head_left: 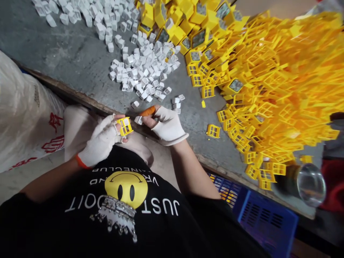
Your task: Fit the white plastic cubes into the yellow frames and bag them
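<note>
My left hand (103, 138), in a white fingerless glove with an orange cuff, is closed on a small yellow plastic frame (125, 126) with square openings. A whitish piece seems to sit in one of its openings. Just to the right, my right hand (166, 125), gloved the same way with an orange covering on one finger, pinches a small clear-white plastic cube (138, 120). The cube and the frame are a short gap apart, over the table's front edge. Beyond my hands lies a pile of similar white cubes (145, 68).
The grey table (67, 68) bears a big heap of yellow frames (268, 79) at right and yellow boxes (177, 34) at the back. One loose frame (213, 131) lies nearer. A clear round container (311, 184), a blue crate (266, 218) and a white sack (29, 111) flank me.
</note>
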The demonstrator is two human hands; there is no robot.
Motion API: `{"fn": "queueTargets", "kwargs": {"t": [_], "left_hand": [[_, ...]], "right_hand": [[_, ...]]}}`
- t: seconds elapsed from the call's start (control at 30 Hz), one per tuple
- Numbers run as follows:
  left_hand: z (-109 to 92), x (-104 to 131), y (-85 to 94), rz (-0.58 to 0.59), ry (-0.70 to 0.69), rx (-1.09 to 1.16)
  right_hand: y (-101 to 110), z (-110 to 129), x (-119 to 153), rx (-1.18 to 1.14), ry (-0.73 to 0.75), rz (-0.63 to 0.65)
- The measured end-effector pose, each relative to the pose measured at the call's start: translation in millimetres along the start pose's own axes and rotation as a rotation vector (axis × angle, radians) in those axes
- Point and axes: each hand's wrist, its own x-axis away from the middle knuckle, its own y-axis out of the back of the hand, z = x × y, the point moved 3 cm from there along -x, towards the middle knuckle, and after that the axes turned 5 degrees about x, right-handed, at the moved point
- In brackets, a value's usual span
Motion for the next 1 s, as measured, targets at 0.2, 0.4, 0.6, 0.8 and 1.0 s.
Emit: {"fn": "queueTargets", "kwargs": {"t": [0.2,0.4,0.6,0.8,1.0], "left_hand": [[-0.7,6.4,-4.8,-0.006,-0.031,-0.08],[6.6,9.7,-2.4,0.07,0.135,0.02],[6.7,10.8,0.5,0.145,0.278,0.04],[1.4,5.1,6.9,0.124,0.196,-0.051],[-1.5,1.8,5.7,0.006,0.187,0.159]], "right_hand": [[-12.0,14.3,14.5,-0.065,-0.002,0.025],[-15.2,43.5,15.5,0.344,0.248,0.105],[-24.2,36.0,17.3,0.637,0.325,0.146],[1.7,6.0,-31.8,0.907,0.343,-0.034],[3.0,8.1,-44.3,0.989,0.444,0.08]]}}
